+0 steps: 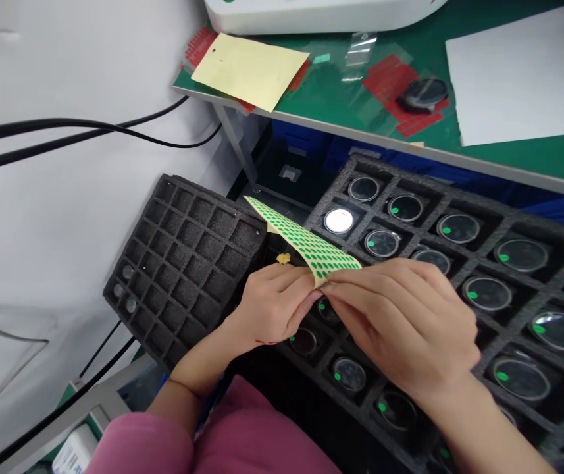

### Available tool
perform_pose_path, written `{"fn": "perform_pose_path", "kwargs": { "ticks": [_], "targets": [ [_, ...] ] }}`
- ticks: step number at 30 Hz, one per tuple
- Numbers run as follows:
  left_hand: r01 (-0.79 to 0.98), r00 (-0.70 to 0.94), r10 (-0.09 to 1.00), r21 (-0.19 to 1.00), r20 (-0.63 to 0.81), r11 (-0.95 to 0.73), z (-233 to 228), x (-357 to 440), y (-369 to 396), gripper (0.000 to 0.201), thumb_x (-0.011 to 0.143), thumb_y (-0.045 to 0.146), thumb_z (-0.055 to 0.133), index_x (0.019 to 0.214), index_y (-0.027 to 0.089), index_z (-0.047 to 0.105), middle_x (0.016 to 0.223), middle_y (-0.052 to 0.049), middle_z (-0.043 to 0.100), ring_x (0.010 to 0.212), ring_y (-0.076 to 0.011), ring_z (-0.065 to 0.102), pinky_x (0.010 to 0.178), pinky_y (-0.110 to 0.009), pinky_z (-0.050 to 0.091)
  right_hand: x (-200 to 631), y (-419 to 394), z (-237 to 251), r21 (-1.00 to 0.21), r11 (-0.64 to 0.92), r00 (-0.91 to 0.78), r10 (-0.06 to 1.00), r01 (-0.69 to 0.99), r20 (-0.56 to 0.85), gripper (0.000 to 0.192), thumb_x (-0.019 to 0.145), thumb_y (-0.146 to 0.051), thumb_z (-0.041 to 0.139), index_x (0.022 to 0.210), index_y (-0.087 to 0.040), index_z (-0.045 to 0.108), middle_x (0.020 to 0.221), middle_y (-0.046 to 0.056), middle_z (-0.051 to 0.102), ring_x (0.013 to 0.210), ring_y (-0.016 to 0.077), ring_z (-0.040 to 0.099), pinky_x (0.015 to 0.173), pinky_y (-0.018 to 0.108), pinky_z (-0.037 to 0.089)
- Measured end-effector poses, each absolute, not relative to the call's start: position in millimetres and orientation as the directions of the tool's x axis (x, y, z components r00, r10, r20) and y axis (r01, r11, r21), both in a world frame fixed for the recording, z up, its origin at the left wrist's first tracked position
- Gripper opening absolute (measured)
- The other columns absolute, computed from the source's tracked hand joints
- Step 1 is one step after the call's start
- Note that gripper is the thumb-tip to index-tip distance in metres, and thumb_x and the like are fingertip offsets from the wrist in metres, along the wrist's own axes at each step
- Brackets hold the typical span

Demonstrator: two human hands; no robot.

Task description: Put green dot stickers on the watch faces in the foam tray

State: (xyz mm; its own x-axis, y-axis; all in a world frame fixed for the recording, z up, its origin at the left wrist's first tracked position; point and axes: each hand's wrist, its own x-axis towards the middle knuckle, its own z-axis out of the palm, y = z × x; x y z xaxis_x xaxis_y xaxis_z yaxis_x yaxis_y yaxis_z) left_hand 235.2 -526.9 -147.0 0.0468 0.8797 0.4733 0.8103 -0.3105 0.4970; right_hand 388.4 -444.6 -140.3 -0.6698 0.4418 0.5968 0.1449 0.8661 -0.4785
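A sheet of small green dot stickers is held over a black foam tray. My left hand grips the sheet's near edge from below. My right hand pinches at the same edge with its fingertips, right beside the left thumb. The tray's pockets hold several round glass-faced discs, most marked with a green dot. One disc near the sheet shines bright and shows no dot.
A second black foam tray with small square pockets leans at the left. Behind is a green bench with a yellow card, red sticker sheets, a dark round part and white paper. Black cables run at left.
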Motion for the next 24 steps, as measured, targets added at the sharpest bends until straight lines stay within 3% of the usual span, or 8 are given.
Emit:
{"fn": "perform_pose_path", "kwargs": {
  "ticks": [9, 12, 14, 16, 20, 24],
  "targets": [
    [0.767, -0.006, 0.886, 0.571, 0.463, -0.293, -150, 238, -528, 0.022, 0.095, 0.017, 0.04, 0.083, 0.016, 0.058, 0.076, -0.008, 0.071, 0.065, -0.0166, 0.065, 0.059, -0.027, 0.05, 388, -442, -145, -0.489, 0.867, -0.672, 0.419, 0.097, 0.61, 0.014, 0.086, -0.007, 0.062, 0.095, -0.017, 0.063, 0.087, 0.007, 0.072, 0.077, 0.0206, 0.067, 0.07, 0.037, 0.051],
    [0.679, -0.193, 0.899, 0.715, 0.394, -0.168, -155, 240, -530, 0.027, 0.095, 0.014, 0.038, 0.079, 0.016, 0.06, 0.072, -0.006, 0.07, 0.064, -0.0148, 0.065, 0.059, -0.025, 0.049, 387, -421, -161, -0.549, 0.817, -0.553, 0.543, 0.175, 0.632, 0.013, 0.087, -0.007, 0.059, 0.087, -0.02, 0.062, 0.079, 0.004, 0.07, 0.073, 0.0174, 0.065, 0.067, 0.032, 0.051],
    [0.581, -0.321, 0.897, 0.811, 0.304, -0.067, -158, 240, -531, 0.032, 0.096, 0.014, 0.037, 0.076, 0.016, 0.062, 0.07, -0.005, 0.07, 0.064, -0.0128, 0.065, 0.061, -0.023, 0.049, 384, -393, -180, -0.65, 0.675, -0.444, 0.73, 0.349, 0.519, 0.012, 0.088, -0.013, 0.059, 0.08, -0.021, 0.063, 0.077, 0.003, 0.069, 0.07, 0.0164, 0.064, 0.066, 0.03, 0.05],
    [0.499, -0.381, 0.892, 0.867, 0.242, -0.022, -160, 240, -531, 0.034, 0.097, 0.016, 0.038, 0.075, 0.017, 0.063, 0.071, -0.004, 0.07, 0.064, -0.0121, 0.066, 0.062, -0.023, 0.05, 379, -360, -202, -0.791, 0.436, -0.411, 0.874, 0.43, 0.259, 0.009, 0.085, -0.02, 0.062, 0.077, -0.02, 0.065, 0.076, 0.004, 0.069, 0.067, 0.0165, 0.063, 0.065, 0.031, 0.048],
    [0.475, -0.371, 0.904, 0.88, 0.212, -0.011, -162, 239, -531, 0.034, 0.097, 0.02, 0.04, 0.076, 0.016, 0.066, 0.068, -0.004, 0.07, 0.059, -0.0127, 0.064, 0.059, -0.024, 0.05, 364, -309, -230, -0.847, 0.259, -0.477, 0.879, 0.464, 0.008, 0.007, 0.077, -0.021, 0.064, 0.07, -0.02, 0.065, 0.057, 0.002, 0.063, 0.047, 0.0145, 0.053, 0.051, 0.03, 0.043],
    [0.463, -0.393, 0.895, 0.886, 0.211, -0.005, -163, 237, -529, 0.035, 0.098, 0.021, 0.04, 0.078, 0.017, 0.068, 0.07, -0.004, 0.071, 0.061, -0.0133, 0.065, 0.059, -0.024, 0.05, 349, -299, -229, -0.705, 0.307, -0.518, 0.849, 0.64, -0.1, 0.011, 0.075, -0.018, 0.063, 0.065, -0.021, 0.065, 0.06, 0.004, 0.064, 0.052, 0.0161, 0.053, 0.06, 0.034, 0.043]
  ]
}}
